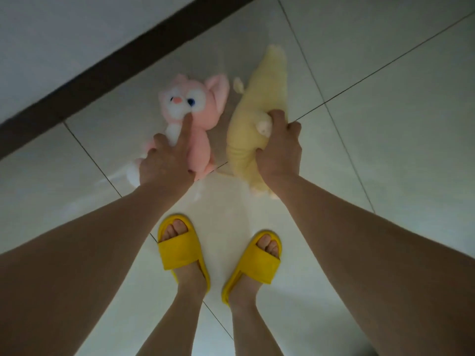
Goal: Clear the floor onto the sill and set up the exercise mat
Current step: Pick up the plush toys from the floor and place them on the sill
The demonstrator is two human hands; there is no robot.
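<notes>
A pink plush toy (203,109) with a white face lies on the pale tiled floor (385,124), near the wall. My left hand (164,158) is closed around its body, the index finger stretched up to the face. To its right is a long pale yellow plush toy (257,98). My right hand (280,147) grips that toy at its middle, bunching the fabric. No mat or sill is in view.
A dark brown skirting board (108,70) runs diagonally along the foot of a white wall (64,34) at the upper left. My feet in yellow slippers (180,250) stand just behind the toys. Open tiled floor stretches to the right.
</notes>
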